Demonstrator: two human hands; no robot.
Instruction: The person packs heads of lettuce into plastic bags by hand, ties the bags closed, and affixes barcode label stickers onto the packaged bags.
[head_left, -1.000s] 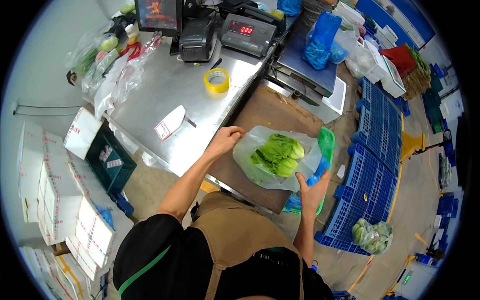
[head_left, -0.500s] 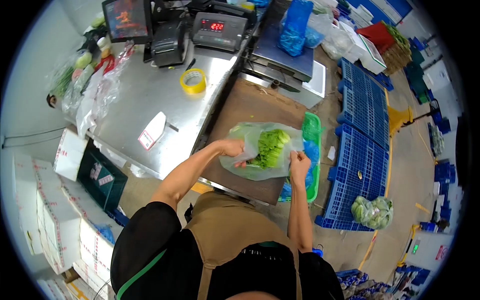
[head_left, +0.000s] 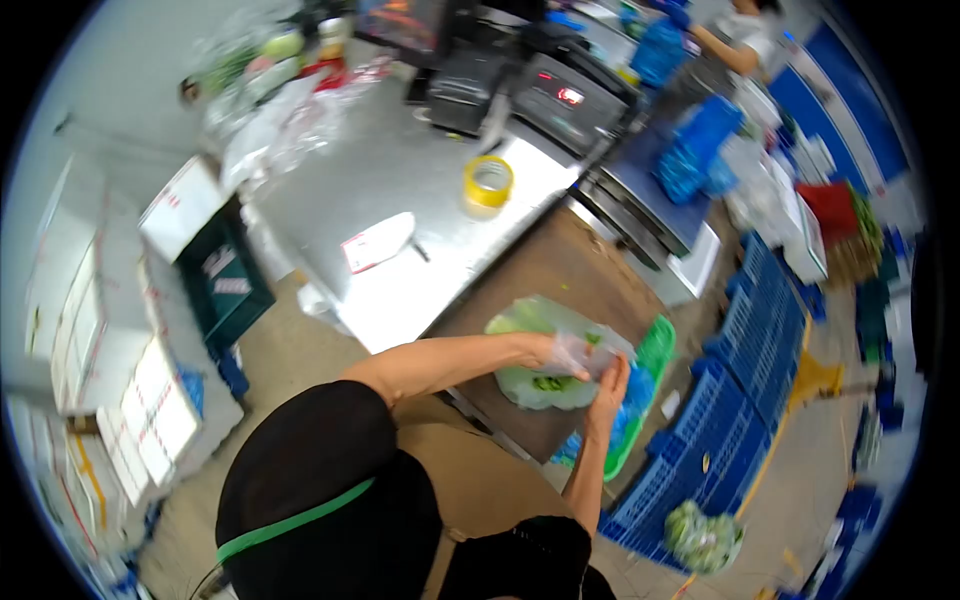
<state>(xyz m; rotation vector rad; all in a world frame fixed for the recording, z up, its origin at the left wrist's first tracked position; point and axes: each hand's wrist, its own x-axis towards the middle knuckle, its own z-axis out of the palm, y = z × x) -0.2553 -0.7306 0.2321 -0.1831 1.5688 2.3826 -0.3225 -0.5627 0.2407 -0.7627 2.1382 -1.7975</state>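
A frosted plastic bag (head_left: 520,388) lies on the brown board, with green leafy lettuce (head_left: 548,383) showing faintly through it. At the bag's right end, my left hand (head_left: 550,350) is closed on the gathered plastic, partly covered by the film and a little blurred. Close beside it, my right hand (head_left: 610,382) pinches the same end of the bag. The two hands nearly meet, and the plastic between them is bunched.
A brown board (head_left: 560,275) adjoins the steel table (head_left: 330,215), which bears yellow tape (head_left: 488,182) and a scale display (head_left: 570,100). A green basket (head_left: 655,350) with blue bags stands right. Blue pallets (head_left: 690,440) and another person (head_left: 740,45) are beyond.
My left hand has moved right across the bag to my right hand, and the bag's open end is now gathered. The lettuce is more covered. The camera view has turned and shifted.
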